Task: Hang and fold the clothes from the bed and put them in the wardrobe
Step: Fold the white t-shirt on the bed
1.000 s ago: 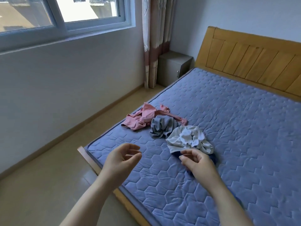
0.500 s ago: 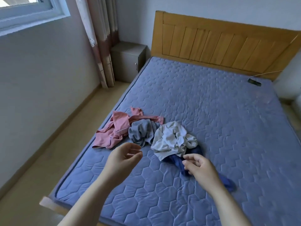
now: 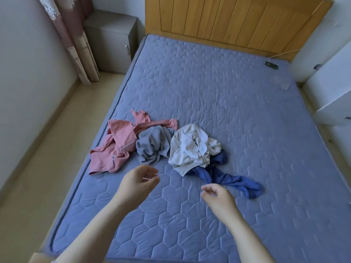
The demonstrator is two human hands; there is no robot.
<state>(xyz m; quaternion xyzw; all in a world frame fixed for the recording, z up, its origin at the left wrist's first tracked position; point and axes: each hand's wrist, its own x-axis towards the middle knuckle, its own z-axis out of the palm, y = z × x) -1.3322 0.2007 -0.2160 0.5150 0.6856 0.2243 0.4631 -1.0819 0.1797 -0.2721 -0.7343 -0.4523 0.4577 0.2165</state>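
Four crumpled garments lie in a row on the bed [image 3: 218,88], toward its left edge.

- Pink garment [image 3: 117,147]: furthest left, touching the grey garment [image 3: 152,147].
- White garment [image 3: 190,149]: just right of the grey one, lying on the blue garment [image 3: 235,182], one end of which trails out toward the foot of the bed.
- Left hand [image 3: 136,184]: over the mattress, near the grey garment, fingers loosely curled, holding nothing.
- Right hand [image 3: 218,197]: near the blue garment, apart from it, fingers relaxed and slightly bent, holding nothing.

A headboard [image 3: 228,19], a cabinet [image 3: 112,37] and a curtain [image 3: 76,38] stand at the far end.
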